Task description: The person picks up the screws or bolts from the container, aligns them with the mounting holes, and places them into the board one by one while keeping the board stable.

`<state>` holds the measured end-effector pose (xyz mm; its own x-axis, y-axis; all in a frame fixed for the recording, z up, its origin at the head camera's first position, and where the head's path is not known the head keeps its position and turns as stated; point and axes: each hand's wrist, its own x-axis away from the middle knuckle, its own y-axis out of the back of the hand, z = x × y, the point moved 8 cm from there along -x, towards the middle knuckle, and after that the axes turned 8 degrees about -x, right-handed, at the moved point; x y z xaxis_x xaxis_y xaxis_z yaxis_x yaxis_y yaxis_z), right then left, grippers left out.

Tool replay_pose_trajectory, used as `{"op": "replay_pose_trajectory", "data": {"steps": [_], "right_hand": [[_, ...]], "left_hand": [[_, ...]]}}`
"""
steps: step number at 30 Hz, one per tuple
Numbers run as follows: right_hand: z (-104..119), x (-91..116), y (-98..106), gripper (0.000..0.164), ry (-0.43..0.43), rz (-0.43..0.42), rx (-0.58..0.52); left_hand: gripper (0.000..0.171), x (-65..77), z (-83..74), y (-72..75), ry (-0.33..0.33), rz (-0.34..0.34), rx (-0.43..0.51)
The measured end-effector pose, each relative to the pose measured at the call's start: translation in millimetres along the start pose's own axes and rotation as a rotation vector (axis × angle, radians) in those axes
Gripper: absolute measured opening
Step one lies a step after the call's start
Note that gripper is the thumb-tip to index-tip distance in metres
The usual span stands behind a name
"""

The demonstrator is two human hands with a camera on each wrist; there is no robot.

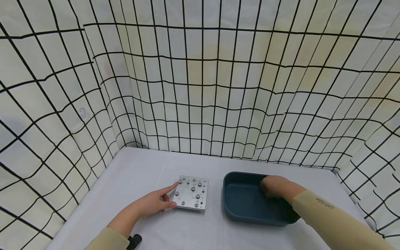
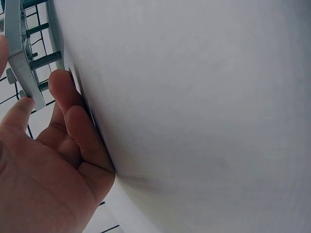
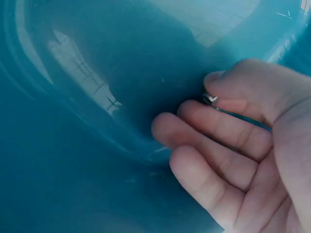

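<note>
A square metal plate (image 1: 190,192) carries several socket-head bolts. In the left wrist view, threaded bolt shanks (image 2: 46,59) stick out beneath the plate's tilted-looking edge. My left hand (image 1: 154,203) holds its left side, index finger at the far part and thumb at the near corner; the other fingers curl below. My right hand (image 1: 278,187) reaches into a dark blue tray (image 1: 229,211). There, thumb and index finger pinch a small shiny metal piece (image 3: 210,99), mostly hidden by the fingertips, so its kind is unclear. The remaining fingers are loosely bent over the tray floor.
The plate and tray stand side by side on a white-covered table (image 1: 140,163). White sheeting with a black grid (image 1: 203,86) encloses the back and both sides. A black object (image 1: 135,240) shows by the left wrist.
</note>
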<state>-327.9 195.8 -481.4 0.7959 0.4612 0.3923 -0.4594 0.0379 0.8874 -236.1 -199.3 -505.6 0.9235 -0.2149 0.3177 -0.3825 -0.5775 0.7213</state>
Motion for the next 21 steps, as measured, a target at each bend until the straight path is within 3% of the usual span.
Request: {"op": "replay_pose_trajectory", "data": {"steps": [6, 15, 21], "right_hand": [[1.4, 0.5, 9.7, 0.019, -0.001, -0.040, -0.051], [10.8, 4.5, 25.7, 0.005, 0.118, -0.108, -0.129], [21.4, 5.8, 33.7, 0.006, 0.193, -0.139, -0.162]], "left_hand": [[0.081, 0.4, -1.4, 0.1, 0.021, -0.007, -0.007], [0.081, -1.7, 1.3, -2.2, 0.034, -0.016, -0.025], [0.080, -1.6, 2.0, -1.2, 0.039, -0.018, -0.028]]}}
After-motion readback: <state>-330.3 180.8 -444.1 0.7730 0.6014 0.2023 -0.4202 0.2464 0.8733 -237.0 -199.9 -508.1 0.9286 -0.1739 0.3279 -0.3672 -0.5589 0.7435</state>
